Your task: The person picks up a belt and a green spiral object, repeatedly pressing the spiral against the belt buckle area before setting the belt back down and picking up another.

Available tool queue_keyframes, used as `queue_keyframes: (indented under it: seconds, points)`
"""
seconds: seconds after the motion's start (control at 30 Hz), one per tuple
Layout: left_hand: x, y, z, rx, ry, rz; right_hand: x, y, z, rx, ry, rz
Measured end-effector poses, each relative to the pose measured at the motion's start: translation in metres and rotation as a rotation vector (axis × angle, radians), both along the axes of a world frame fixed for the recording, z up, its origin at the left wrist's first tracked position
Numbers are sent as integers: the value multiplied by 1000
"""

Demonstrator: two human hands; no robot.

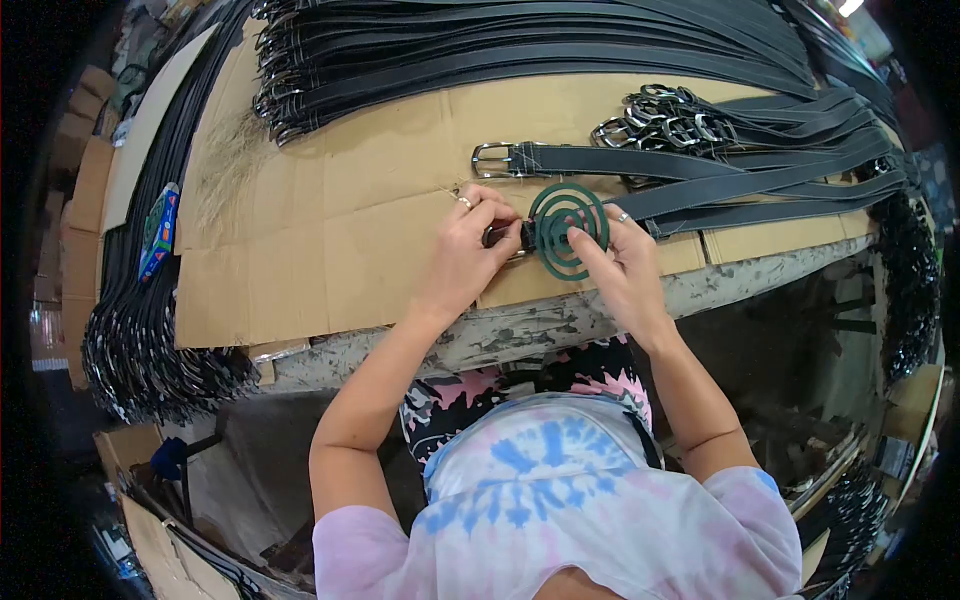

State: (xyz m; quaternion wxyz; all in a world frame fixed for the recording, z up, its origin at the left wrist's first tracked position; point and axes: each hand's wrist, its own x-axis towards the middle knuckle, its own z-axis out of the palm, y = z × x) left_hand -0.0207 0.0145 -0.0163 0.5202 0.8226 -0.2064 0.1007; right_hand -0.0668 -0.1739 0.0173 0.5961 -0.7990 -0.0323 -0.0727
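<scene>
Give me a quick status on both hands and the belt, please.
Left hand pinching the belt end at its buckle. Right hand fingertips on the green spiral coil. Loose belts lie just behind.

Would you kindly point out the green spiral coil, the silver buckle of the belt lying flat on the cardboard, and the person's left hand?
green spiral coil [568, 230], head view, on its inner rings.
silver buckle [491, 160], head view, on the metal frame.
left hand [470, 245], head view, on the back of the hand.
</scene>
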Motion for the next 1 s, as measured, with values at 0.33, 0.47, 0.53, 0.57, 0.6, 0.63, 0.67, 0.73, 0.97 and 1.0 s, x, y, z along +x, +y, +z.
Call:
queue_keyframes:
  seconds: [0.33, 0.47, 0.53, 0.57, 0.6, 0.63, 0.67, 0.73, 0.97, 1.0]
  points:
    - [-1, 2, -1, -8, -88, -32, 7, 1, 2, -120, -23, 18]
    - [0, 1, -2, -7, -102, -29, 7, 3, 9, -125, 37, 17]
    - [-1, 0, -1, -23, -89, -33, 7, 3, 10, -137, 37, 17]
    - [-1, 0, -1, -38, -75, -40, 8, 3, 10, -141, 35, 18]
    - [-1, 0, -2, -39, -75, -39, 8, 3, 10, -146, 34, 19]
    - [0, 0, -3, -27, -89, -39, 8, 3, 9, -146, 34, 19]
    - [1, 0, -3, -14, -103, -39, 8, 3, 9, -133, 30, 21]
    - [1, 0, -3, -16, -110, -37, 8, 3, 8, -120, 25, 23]
    - [8, 8, -4, -20, -65, 110, 9, -6, 1, -57, -6, -9]
    - [13, 12, -2, -21, -77, 109, 12, -9, 0, -14, -62, -44]
